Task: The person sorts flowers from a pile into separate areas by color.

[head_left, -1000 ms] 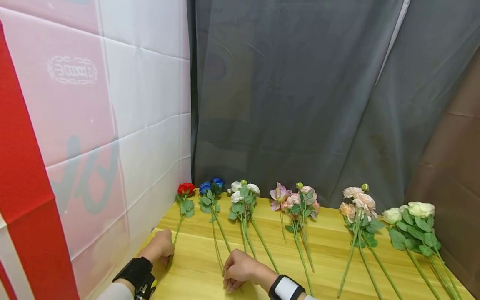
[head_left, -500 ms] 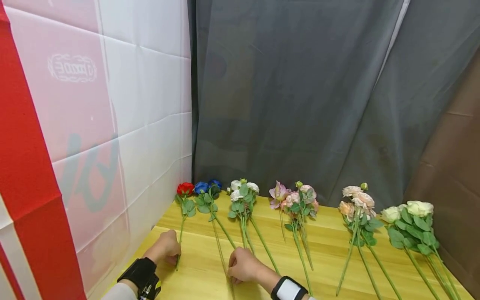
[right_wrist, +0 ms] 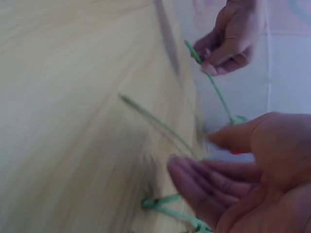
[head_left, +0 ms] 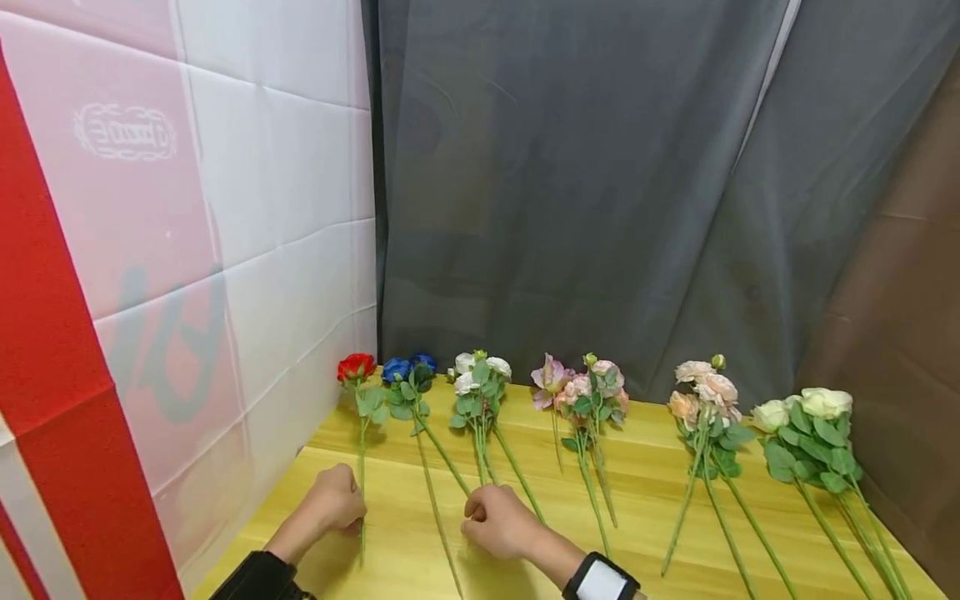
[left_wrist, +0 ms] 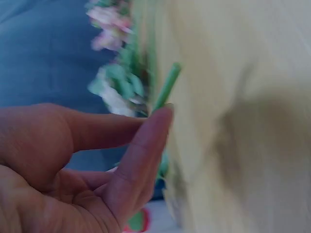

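Note:
A single red rose (head_left: pixel 356 367) is at the left end of a row of artificial flowers. My left hand (head_left: pixel 333 500) pinches its green stem (left_wrist: pixel 167 85) near the lower end, between thumb and fingertips, as the left wrist view shows. Just right of it are two blue roses (head_left: pixel 396 369) with long stems. Beside those stems hovers my right hand (head_left: pixel 498 521). In the right wrist view its thumb and fingers are apart with nothing between them, and a thin stem (right_wrist: pixel 158 121) lies on the table past the fingertips.
White flowers (head_left: pixel 465 382), pink flowers (head_left: pixel 577 390), peach flowers (head_left: pixel 716 390) and cream roses (head_left: pixel 827 403) continue the row rightward on the yellow wooden table (head_left: pixel 405 550). A white cloth wall (head_left: pixel 300 250) borders the left, a dark grey curtain (head_left: pixel 555 208) the back.
My left hand has shifted right with the red rose's stem, which now stands straighter in the head view. My right hand has let go of a blue rose's stem and moved slightly right.

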A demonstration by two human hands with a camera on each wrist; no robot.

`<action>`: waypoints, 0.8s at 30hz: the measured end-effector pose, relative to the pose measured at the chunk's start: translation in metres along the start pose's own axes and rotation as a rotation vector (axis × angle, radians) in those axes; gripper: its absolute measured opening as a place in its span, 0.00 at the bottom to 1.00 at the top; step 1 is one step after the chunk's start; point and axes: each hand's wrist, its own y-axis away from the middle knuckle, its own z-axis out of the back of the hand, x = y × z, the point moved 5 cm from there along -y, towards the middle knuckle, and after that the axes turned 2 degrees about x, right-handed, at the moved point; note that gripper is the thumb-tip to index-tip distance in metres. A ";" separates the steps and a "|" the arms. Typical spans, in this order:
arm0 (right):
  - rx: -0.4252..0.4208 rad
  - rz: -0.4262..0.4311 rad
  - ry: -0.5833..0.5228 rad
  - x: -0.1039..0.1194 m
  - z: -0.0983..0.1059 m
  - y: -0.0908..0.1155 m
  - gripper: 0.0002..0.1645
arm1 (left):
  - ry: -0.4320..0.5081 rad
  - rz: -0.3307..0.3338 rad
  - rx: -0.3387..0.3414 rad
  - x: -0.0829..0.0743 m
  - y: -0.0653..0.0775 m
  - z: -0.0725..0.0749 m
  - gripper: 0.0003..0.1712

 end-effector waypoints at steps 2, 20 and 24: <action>0.016 0.020 -0.072 0.010 -0.003 -0.005 0.20 | 0.082 -0.029 -0.028 -0.015 0.007 0.002 0.21; -0.106 0.060 -0.330 0.047 -0.047 -0.049 0.10 | 0.089 -0.238 -0.216 -0.045 0.029 0.013 0.05; -0.094 -0.004 -0.272 0.035 -0.066 -0.055 0.10 | 0.076 -0.218 -0.234 -0.037 0.032 0.022 0.04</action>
